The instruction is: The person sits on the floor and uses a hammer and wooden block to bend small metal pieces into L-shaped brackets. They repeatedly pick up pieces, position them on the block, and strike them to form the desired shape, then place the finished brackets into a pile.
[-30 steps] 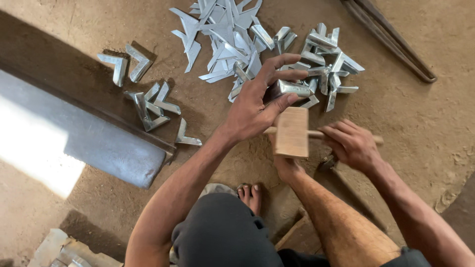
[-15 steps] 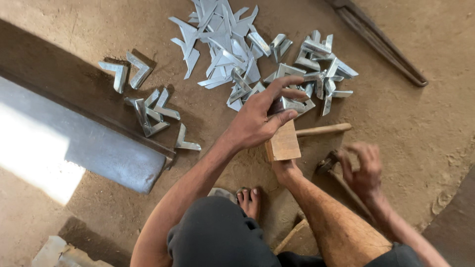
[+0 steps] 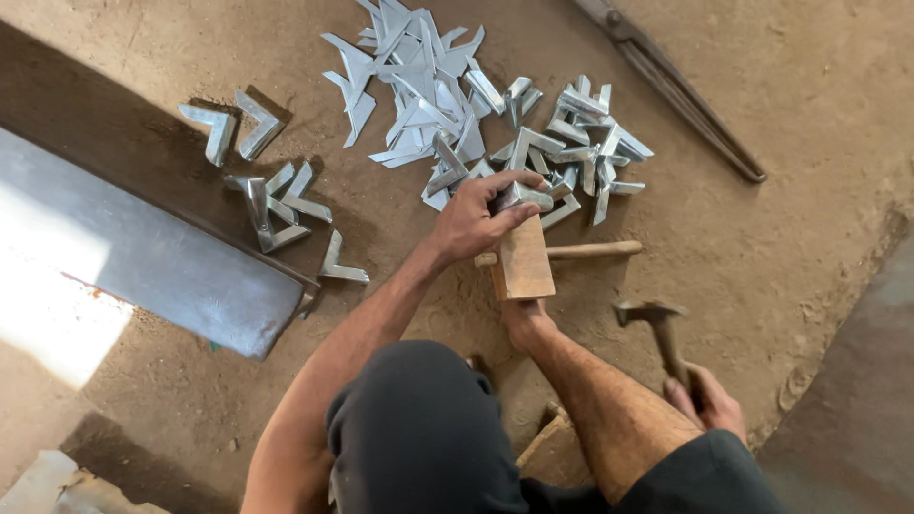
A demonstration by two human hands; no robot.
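While the left hand (image 3: 476,217) pinches a metal bracket (image 3: 522,196) on the upright wooden block (image 3: 524,262), right hand (image 3: 706,405) fingers grip a hammer (image 3: 659,333), head pointing away

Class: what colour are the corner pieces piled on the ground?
Shiny silver-grey corner pieces, clearest in the head view.

Bare dirt floor (image 3: 781,114); bright sunlight patch (image 3: 48,295) at left.

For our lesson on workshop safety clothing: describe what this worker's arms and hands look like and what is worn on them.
Both forearms are bare, with no sleeves in view. The left hand and right hand wear no gloves, rings, watch or bands that show. Fine dark hair covers the forearms. Dark shorts cover the thighs, and the shins are bare.
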